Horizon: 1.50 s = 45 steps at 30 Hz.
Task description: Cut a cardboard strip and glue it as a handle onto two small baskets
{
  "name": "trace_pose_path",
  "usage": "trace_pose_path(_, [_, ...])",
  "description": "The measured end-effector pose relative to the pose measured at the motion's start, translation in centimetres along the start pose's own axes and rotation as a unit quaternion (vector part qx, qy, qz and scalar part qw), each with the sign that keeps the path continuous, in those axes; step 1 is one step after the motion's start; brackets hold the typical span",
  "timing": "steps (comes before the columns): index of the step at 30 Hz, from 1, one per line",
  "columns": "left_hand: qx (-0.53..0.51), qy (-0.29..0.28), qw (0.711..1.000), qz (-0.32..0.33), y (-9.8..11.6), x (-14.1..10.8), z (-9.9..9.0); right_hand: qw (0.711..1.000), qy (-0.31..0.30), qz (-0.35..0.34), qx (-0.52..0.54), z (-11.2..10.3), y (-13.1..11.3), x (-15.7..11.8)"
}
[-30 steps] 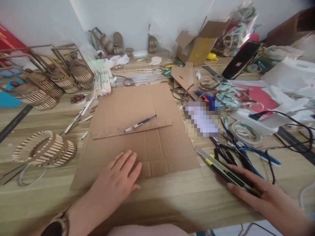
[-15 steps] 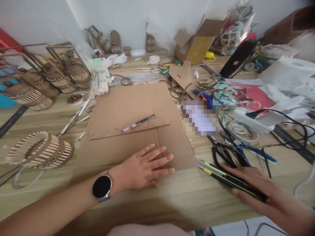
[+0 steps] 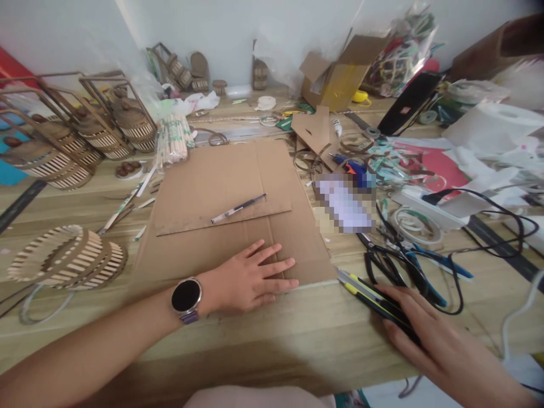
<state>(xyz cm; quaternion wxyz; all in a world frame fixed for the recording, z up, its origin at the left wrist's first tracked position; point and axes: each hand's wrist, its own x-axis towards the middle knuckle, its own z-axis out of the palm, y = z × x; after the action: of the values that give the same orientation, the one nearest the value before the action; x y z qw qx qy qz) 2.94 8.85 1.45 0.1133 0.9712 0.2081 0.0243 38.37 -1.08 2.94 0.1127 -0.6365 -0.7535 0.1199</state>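
Note:
My left hand lies with fingers spread on a flat sheet of brown cardboard, close to its near edge. A dark watch is on that wrist. A pen rests on a narrow cardboard strip that lies across the sheet. At the right, my right hand is closed round a black and yellow utility knife. Its blade end points left and away from me, beside the sheet's near right corner. The rear of the knife is hidden under the hand.
Black-handled scissors and blue-handled pliers lie just beyond the knife. A slatted bamboo basket lies at left, with handled baskets behind. A glue gun, cable and scraps crowd the right side.
My right hand has drawn in round the knife and covers more of its rear part. My left hand remains spread on the cardboard, with only a slight shift. The view has tilted a little.

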Motion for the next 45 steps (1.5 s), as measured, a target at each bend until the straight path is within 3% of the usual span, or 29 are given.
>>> trace_pose_path(2, [-0.013,-0.004,1.000,0.009,-0.2,0.3,-0.3,0.998,-0.037,-0.040,-0.016,0.3,0.1,0.3])
trace_pose_path(5, [-0.024,0.007,0.999,0.020,-0.3,0.6,-0.5,0.996,-0.055,-0.047,-0.051,0.9,0.6,0.5])
trace_pose_path(16, [0.004,0.013,1.000,0.026,-0.6,0.6,0.6,0.998,-0.020,-0.056,-0.027,1.4,1.1,-0.9])
trace_pose_path(32, [-0.007,-0.022,1.000,0.003,-0.3,1.0,0.1,0.997,-0.024,-0.071,-0.030,1.1,0.4,-0.5])
trace_pose_path(38, [0.002,-0.009,1.000,0.006,-0.3,1.1,0.5,0.997,-0.004,-0.061,-0.038,2.0,-0.5,-0.6])
trace_pose_path(45, [0.013,0.018,1.000,-0.016,-0.5,3.0,1.3,0.985,0.081,-0.094,-0.117,2.3,0.4,0.9])
